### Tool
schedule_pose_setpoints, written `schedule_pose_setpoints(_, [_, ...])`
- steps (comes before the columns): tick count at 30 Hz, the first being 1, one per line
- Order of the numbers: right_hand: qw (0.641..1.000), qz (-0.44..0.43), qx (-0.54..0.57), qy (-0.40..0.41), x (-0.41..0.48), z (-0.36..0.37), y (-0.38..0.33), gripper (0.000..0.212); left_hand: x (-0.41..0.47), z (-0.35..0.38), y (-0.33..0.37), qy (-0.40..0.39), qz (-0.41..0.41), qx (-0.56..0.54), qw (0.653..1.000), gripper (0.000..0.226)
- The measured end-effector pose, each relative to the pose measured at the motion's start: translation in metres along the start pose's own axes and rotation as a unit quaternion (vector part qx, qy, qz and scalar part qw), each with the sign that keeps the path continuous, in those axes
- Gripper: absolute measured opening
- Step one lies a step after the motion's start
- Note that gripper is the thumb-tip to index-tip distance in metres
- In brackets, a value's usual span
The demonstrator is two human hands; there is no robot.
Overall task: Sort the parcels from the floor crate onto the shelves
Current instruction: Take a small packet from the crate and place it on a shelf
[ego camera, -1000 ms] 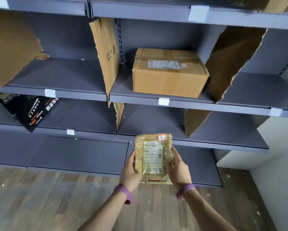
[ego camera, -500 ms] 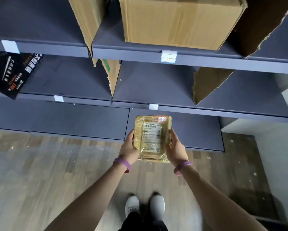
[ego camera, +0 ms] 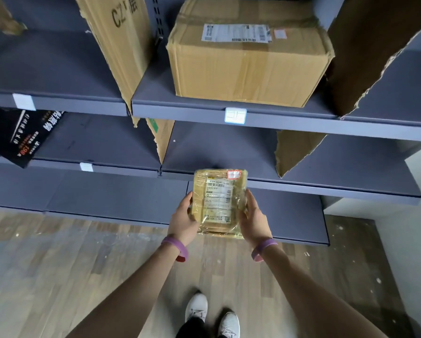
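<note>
Gripping flat rectangular film-wrapped parcel (ego camera: pixel 218 202) by side edges: left hand (ego camera: pixel 183 222), right hand (ego camera: pixel 253 218); crinkled glossy wrap.

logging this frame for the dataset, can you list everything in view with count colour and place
small parcel: 1, yellowish wrap with white label, held in front of the lower shelves
cardboard box: 1, brown with white label, on the upper middle shelf
cardboard dividers: several, brown and torn, standing between shelf bays
black printed sheet: 1, black with white text, lower shelf at far left
shelf tags: 3 seen, white, on shelf front edges
shelving: grey, several tiers
floor: wood-look, grey-brown
wristbands: 2, purple, one per wrist
shoes: 2, white, bottom centre
left hand: 1, on the parcel's left edge
right hand: 1, on the parcel's right edge
</note>
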State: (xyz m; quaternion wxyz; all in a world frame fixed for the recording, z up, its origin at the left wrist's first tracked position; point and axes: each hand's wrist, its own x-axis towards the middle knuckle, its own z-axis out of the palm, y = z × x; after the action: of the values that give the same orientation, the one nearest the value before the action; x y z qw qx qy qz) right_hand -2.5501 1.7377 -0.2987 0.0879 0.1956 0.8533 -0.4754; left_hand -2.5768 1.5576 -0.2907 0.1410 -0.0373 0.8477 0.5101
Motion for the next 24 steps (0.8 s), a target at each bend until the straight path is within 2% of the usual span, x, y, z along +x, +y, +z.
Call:
schedule_pose_setpoints(3, [0.999, -0.027, 0.018, 0.013, 0.032, -0.013, -0.023, 0.052, 0.039, -0.009, 0.020, 0.023, 0.028, 0.022, 0.999, 0.056])
schedule_pose_setpoints(10, [0.995, -0.071, 0.062, 0.023, 0.102, -0.025, -0.060, 0.059, 0.128, -0.010, 0.044, -0.020, 0.044, 0.018, 0.999, 0.060])
schedule_pose_setpoints(12, [0.996, -0.073, 0.039, 0.029, 0.120, -0.025, -0.065, 0.066, 0.148, -0.010, 0.047, -0.027, 0.027, 0.024, 0.999, 0.065])
schedule_pose_setpoints(15, [0.996, -0.076, -0.001, 0.048, 0.143, -0.025, -0.069, 0.056, 0.170, -0.011, 0.050, -0.036, 0.007, 0.005, 0.999, 0.068])
schedule_pose_setpoints(18, [0.994, -0.078, -0.031, 0.071, 0.153, -0.022, -0.070, 0.045, 0.179, -0.014, 0.052, -0.040, 0.022, 0.022, 0.999, 0.061])
schedule_pose_setpoints(21, [0.989, -0.095, -0.082, 0.081, 0.145, -0.016, -0.062, 0.050, 0.169, -0.016, 0.048, 0.001, 0.062, 0.065, 0.996, 0.052])
schedule_pose_setpoints(24, [0.966, -0.144, -0.182, 0.117, 0.117, -0.014, -0.050, 0.053, 0.140, -0.018, 0.034, 0.046, 0.155, 0.098, 0.982, 0.046])
